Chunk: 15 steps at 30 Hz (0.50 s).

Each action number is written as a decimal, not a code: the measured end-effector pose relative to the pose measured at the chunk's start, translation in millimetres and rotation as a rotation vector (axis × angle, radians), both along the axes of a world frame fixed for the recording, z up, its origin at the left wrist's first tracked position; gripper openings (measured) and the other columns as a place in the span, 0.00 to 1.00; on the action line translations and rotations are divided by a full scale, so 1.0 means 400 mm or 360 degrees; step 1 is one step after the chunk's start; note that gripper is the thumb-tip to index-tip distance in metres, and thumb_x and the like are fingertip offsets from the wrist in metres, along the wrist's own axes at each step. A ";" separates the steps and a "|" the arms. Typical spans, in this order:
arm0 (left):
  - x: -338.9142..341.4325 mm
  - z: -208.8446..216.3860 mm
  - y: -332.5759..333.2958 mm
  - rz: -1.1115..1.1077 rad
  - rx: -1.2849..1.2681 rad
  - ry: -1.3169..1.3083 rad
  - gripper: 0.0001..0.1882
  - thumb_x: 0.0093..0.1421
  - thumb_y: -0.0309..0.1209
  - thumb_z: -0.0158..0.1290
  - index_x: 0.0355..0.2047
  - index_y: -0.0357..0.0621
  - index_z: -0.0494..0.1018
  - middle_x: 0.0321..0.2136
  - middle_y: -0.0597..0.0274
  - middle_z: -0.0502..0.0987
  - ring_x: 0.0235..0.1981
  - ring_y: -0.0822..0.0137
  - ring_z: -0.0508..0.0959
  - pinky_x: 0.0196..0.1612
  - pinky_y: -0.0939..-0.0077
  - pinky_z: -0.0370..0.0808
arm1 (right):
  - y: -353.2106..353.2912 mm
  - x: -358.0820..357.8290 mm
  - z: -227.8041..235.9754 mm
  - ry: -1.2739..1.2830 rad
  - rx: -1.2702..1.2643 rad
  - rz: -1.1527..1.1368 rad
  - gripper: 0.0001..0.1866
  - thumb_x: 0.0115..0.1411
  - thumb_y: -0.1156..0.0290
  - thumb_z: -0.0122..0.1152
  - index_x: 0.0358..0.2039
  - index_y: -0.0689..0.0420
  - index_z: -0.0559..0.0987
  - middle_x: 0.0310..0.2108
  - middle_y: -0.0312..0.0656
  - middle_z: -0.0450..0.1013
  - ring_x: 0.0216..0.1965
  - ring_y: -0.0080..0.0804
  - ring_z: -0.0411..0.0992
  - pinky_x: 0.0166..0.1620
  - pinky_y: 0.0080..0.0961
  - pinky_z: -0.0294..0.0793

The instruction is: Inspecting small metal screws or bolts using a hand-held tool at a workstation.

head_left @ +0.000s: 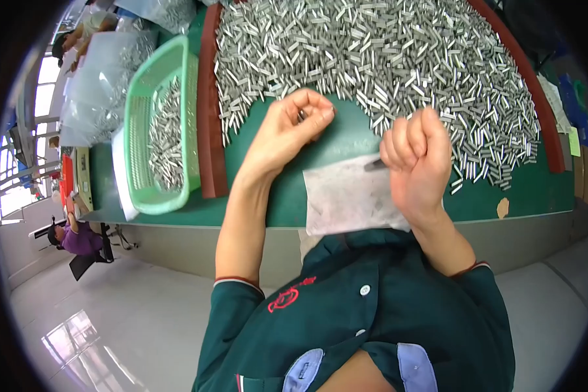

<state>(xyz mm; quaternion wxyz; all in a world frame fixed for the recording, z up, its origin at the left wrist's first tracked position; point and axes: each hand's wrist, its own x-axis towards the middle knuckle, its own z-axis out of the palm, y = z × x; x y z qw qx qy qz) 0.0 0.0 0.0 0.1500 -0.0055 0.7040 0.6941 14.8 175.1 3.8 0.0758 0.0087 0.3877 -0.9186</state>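
Note:
A broad pile of short silvery metal pins [372, 46] covers the far part of the green table. My left hand [294, 127] is closed at the near edge of the pile, its thumb pressed to the forefinger. A bit of a small metal pin [302, 115] shows inside its curled fingers. To the right, my right hand [417, 160] is in a fist over a whitish, smudged cloth or paper sheet [353, 196]. From its finger side juts a short dark grey stick-like piece [375, 165]; the rest of it is hidden in the fist.
Reddish-brown strips [210, 111] border the pile on both sides. Left of it stands a light green plastic basket [192, 130] partly filled with pins. Clear plastic bags [101, 72] lie beyond the basket. A person in purple [83, 240] sits far off at left.

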 end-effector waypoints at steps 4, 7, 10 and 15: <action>0.084 0.018 0.015 0.0081 -0.0751 0.0356 0.04 0.49 0.24 0.52 0.25 0.37 0.70 0.12 0.73 0.58 0.15 0.83 0.56 0.18 0.86 0.54 | -0.008 -0.006 -0.009 -0.0007 -0.0144 -0.0037 0.21 0.61 0.65 0.33 0.11 0.53 0.54 0.07 0.31 0.50 0.10 0.16 0.42 0.14 0.16 0.42; 0.172 0.019 0.030 0.0189 -0.1096 0.0424 0.04 0.46 0.23 0.54 0.24 0.37 0.70 0.09 0.66 0.55 0.10 0.76 0.56 0.14 0.80 0.55 | -0.007 -0.002 -0.019 0.0000 -0.0126 -0.0004 0.21 0.61 0.64 0.35 0.10 0.52 0.54 0.07 0.31 0.50 0.10 0.16 0.42 0.14 0.16 0.42; 0.213 0.001 0.050 0.0260 -0.1231 0.0499 0.04 0.45 0.23 0.55 0.24 0.39 0.71 0.08 0.62 0.59 0.09 0.71 0.60 0.14 0.76 0.58 | -0.009 0.006 0.003 0.0035 0.0006 0.0032 0.21 0.61 0.62 0.31 0.11 0.49 0.53 0.07 0.28 0.47 0.10 0.17 0.40 0.16 0.17 0.43; 0.228 -0.018 0.065 0.0283 -0.1369 0.0546 0.05 0.45 0.24 0.55 0.24 0.40 0.70 0.08 0.62 0.60 0.09 0.68 0.62 0.14 0.75 0.59 | -0.043 0.034 0.019 0.0131 -0.0052 0.0109 0.20 0.61 0.63 0.31 0.11 0.51 0.54 0.07 0.29 0.49 0.10 0.17 0.41 0.16 0.17 0.43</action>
